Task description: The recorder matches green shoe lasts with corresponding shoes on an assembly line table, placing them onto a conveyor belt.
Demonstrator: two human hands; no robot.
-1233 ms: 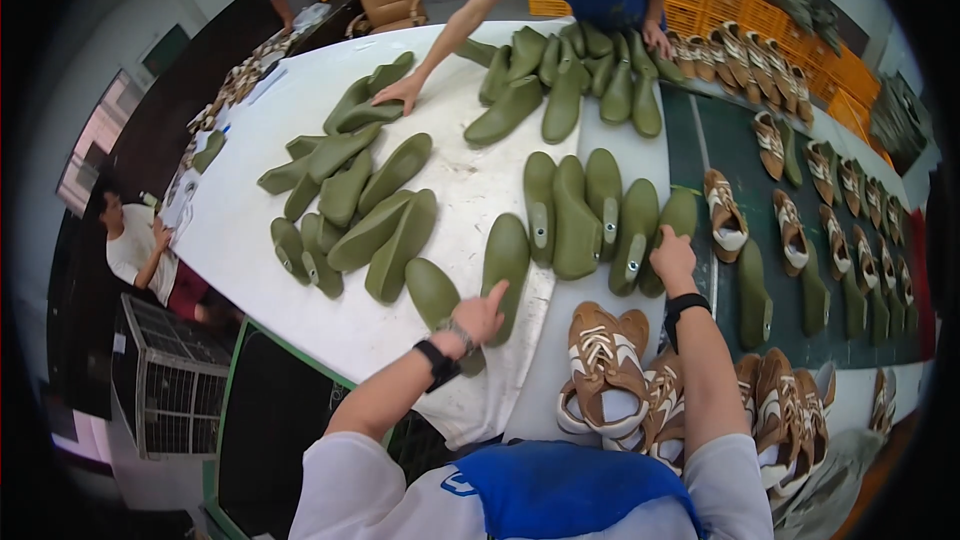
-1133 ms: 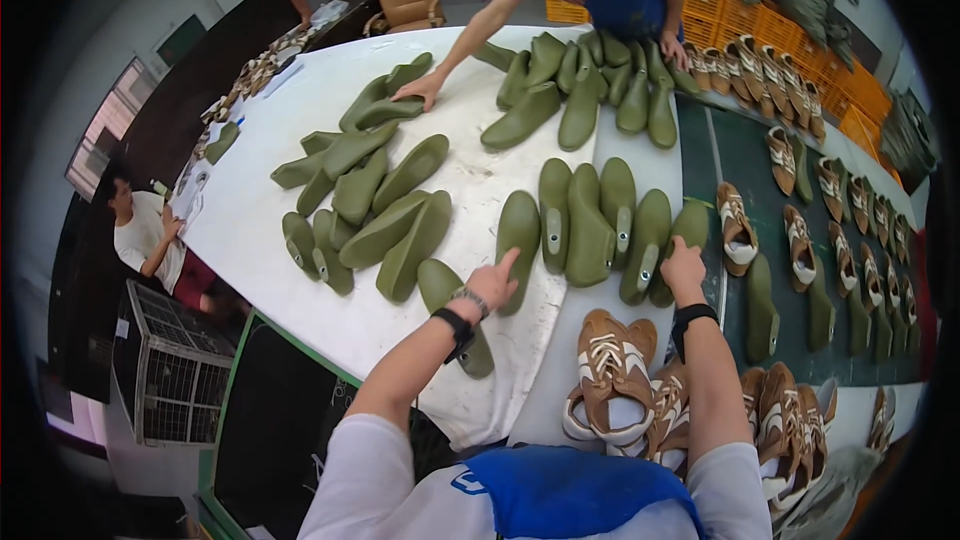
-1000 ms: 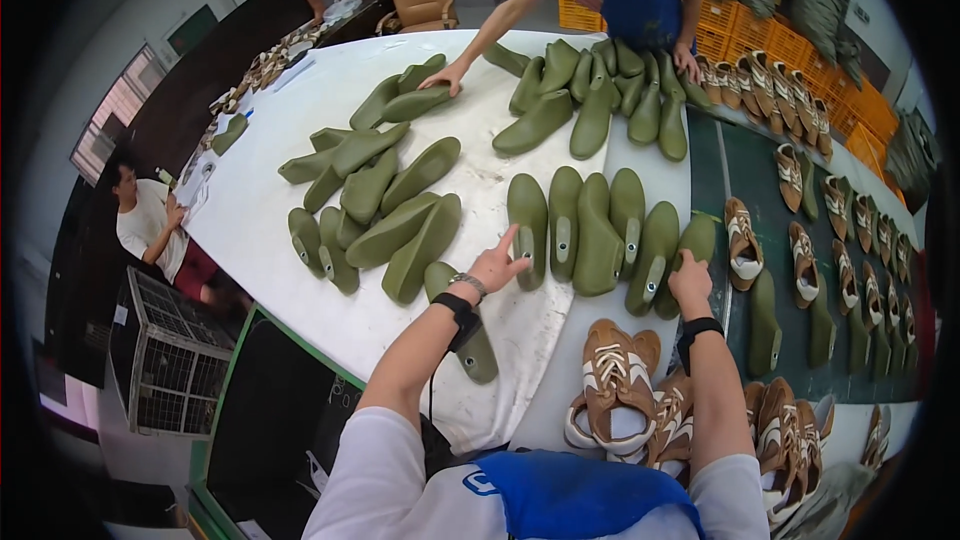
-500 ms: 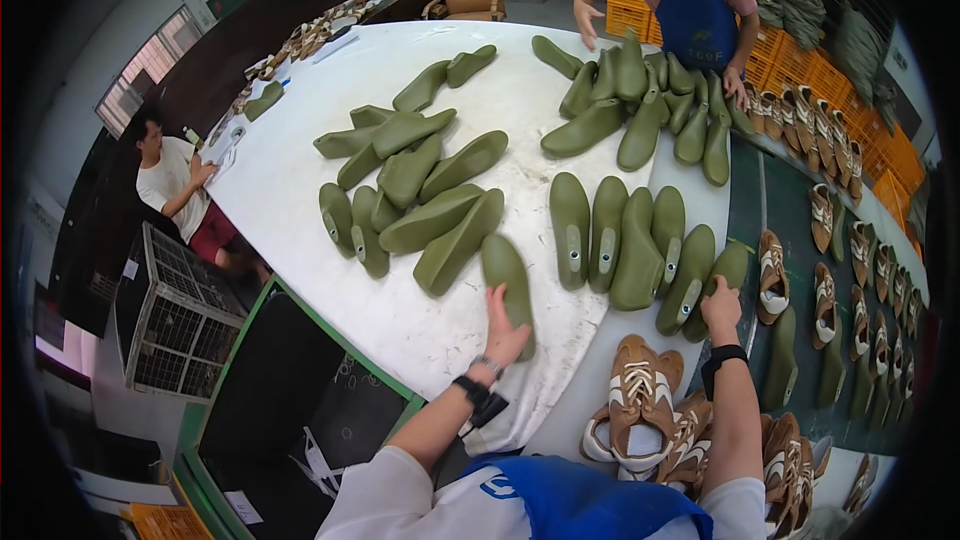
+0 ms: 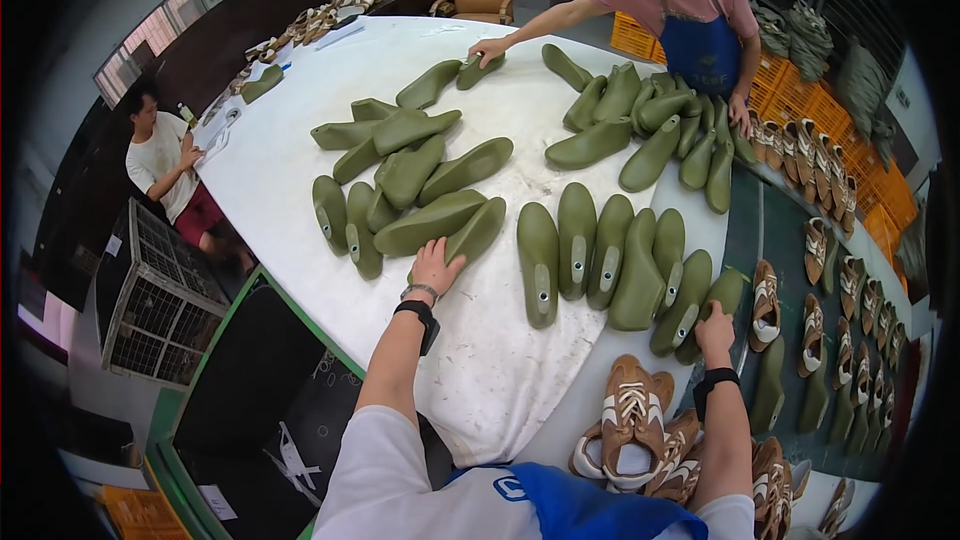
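Observation:
Green shoe lasts lie in a loose heap on the white-covered table, left of centre. My left hand (image 5: 433,270) is on the near end of one shoe last (image 5: 478,230) at the heap's right edge, fingers curled over it. To the right, a row of lasts (image 5: 577,240) points away from me, several showing a small metal-rimmed hole. My right hand (image 5: 714,335) grips the near end of the row's rightmost shoe last (image 5: 726,292); its fingertips are partly hidden. Brown-and-white sneakers (image 5: 634,410) sit close to my body, below the row.
A co-worker in a blue apron (image 5: 700,50) stands across the table, one hand (image 5: 488,50) on a far last. Sneakers and lasts line a green conveyor belt (image 5: 745,240) at right. A seated person (image 5: 165,165) is at left, near a wire cage (image 5: 165,310). A green-edged black bin (image 5: 260,380) stands lower left.
My left hand has left a last, now at the row's left end, and moved left onto another in the heap. My right hand stays put. The co-worker's arm has stretched across to a far last.

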